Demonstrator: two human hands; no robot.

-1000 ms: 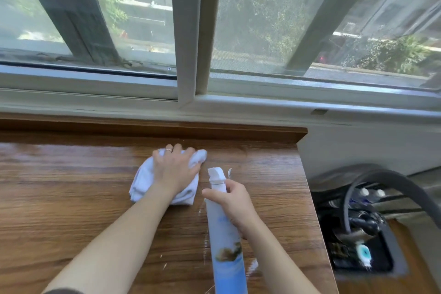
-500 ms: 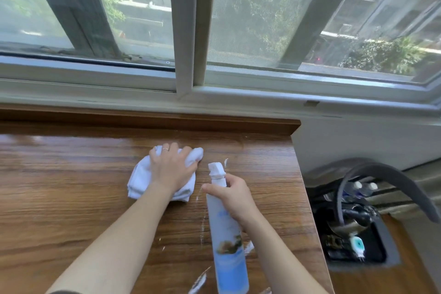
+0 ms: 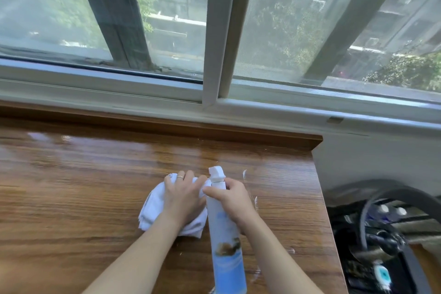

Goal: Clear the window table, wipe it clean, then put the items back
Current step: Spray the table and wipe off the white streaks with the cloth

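A wooden window table fills the lower left, its surface shiny and streaked with a few white foam flecks near the right side. My left hand presses down on a bunched white cloth in the middle of the table. My right hand grips a tall blue and white spray can near its neck, with the white nozzle pointing away from me. The can sits just right of the cloth, and my two hands almost touch.
A sliding window with a white frame runs along the table's far edge, behind a raised wooden lip. Right of the table's edge, lower down, lies a dark cluttered spot with a black hose and small bottles.
My left hand has slid the cloth a little to the right, up against the can. My right hand holds the can in nearly the same place. The view has shifted slightly.
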